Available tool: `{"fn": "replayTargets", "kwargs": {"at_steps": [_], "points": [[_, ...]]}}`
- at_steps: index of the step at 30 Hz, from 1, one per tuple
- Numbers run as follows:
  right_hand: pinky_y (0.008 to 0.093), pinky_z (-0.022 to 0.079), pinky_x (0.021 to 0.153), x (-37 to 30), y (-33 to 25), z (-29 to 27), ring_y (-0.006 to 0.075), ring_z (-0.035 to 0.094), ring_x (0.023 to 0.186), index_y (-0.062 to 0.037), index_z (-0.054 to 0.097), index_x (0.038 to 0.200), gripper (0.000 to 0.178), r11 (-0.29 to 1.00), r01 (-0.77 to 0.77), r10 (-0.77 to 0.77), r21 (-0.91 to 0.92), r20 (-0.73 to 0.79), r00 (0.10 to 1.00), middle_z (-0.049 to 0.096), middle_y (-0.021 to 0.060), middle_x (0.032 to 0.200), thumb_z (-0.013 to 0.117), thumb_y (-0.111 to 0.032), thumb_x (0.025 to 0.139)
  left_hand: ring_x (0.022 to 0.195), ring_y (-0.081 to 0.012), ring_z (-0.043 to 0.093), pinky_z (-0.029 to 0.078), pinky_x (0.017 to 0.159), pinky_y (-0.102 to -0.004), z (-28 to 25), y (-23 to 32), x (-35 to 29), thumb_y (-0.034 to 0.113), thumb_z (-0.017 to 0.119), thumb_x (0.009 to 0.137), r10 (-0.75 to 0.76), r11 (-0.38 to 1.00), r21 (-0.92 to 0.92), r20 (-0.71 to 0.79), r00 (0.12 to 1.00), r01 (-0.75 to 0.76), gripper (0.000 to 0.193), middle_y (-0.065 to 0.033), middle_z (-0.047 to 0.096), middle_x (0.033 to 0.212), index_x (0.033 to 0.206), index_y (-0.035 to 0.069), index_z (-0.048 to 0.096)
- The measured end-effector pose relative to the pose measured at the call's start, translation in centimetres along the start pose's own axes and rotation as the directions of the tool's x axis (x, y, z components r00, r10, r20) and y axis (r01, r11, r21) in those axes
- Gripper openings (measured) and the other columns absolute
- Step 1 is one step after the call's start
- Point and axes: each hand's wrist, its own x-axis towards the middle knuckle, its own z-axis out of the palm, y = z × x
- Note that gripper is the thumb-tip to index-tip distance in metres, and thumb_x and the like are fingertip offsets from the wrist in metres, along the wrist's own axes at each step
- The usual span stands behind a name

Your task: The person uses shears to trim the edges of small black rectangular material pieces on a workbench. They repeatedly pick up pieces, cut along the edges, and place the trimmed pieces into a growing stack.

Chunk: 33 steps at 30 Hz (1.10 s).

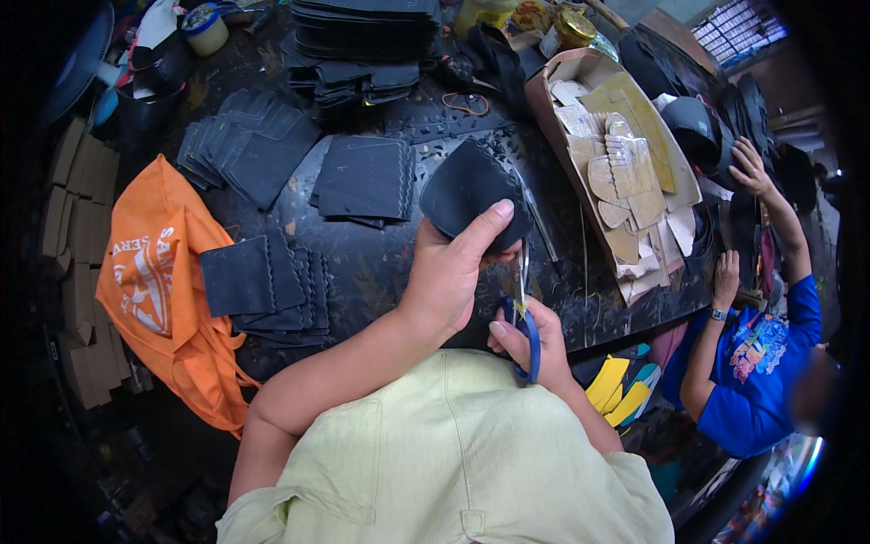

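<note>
My left hand [453, 267] pinches a black piece of sheet material [467, 195], thumb on top, and the piece curves upward in the grip. One of its edges is cut in a wavy line. In my right hand [535, 340] is a pair of scissors [530, 352] with blue handles, the blades pointing away from me beside the right edge of the piece. Whether the blades touch the material is hidden by my fingers. Just beyond lies a small pile of wavy-edged black pieces [365, 177]. Another pile [263, 281] sits nearer, left of my left forearm.
Fanned black pieces [249, 140] and a tall black stack [362, 45] stand farther back. Tiny black offcuts litter the dark table [381, 263]. A cardboard box [553, 100] of templates is at right, near a co-worker in blue [752, 363]. An orange bag [172, 281] hangs at left.
</note>
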Motion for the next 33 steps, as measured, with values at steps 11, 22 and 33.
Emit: {"fn": "replayTargets", "kwargs": {"at_steps": [11, 22, 33], "points": [[0.0200, 0.040, 0.042, -0.4, -0.9, -4.7, 0.0047, 0.050, 0.046, -0.0042, 0.056, 0.085, 0.019, 0.998, -0.055, 0.046, 0.028, 0.254, 0.966, 0.057, -0.0006, 0.067, 0.072, -0.014, 0.087, 0.070, -0.0097, 0.065, 0.053, 0.056, -0.0220, -2.3, 3.4, 2.0, 0.016, 0.076, 0.083, 0.101, 0.927, 0.349, 0.125, 0.987, -0.139, 0.026, -0.0051, 0.069, 0.090, 0.102, 0.001, 0.065], [0.0212, 0.043, 0.045, -0.2, -1.8, -5.3, 0.0046, 0.052, 0.050, -0.0041, 0.056, 0.083, 0.021, 0.995, -0.043, 0.062, -0.091, 0.213, 0.975, 0.055, -0.0014, 0.064, 0.075, -0.012, 0.085, 0.071, -0.0094, 0.066, 0.054, 0.055, -0.0221, -2.1, 4.4, 1.8, 0.010, 0.074, 0.083, 0.097, 0.886, 0.434, 0.174, 0.980, -0.164, 0.024, -0.0060, 0.070, 0.090, 0.103, -0.001, 0.065], [0.0213, 0.041, 0.041, -0.5, -2.4, -4.9, 0.0046, 0.049, 0.045, -0.0033, 0.055, 0.077, 0.022, 0.986, -0.014, 0.037, -0.169, 0.137, 0.990, 0.054, -0.0009, 0.063, 0.074, -0.009, 0.084, 0.072, -0.0101, 0.066, 0.054, 0.054, -0.0224, -2.1, 3.9, 1.6, 0.011, 0.075, 0.083, 0.111, 0.895, 0.414, 0.162, 0.981, -0.169, 0.029, -0.0072, 0.069, 0.093, 0.106, -0.001, 0.062]]}}
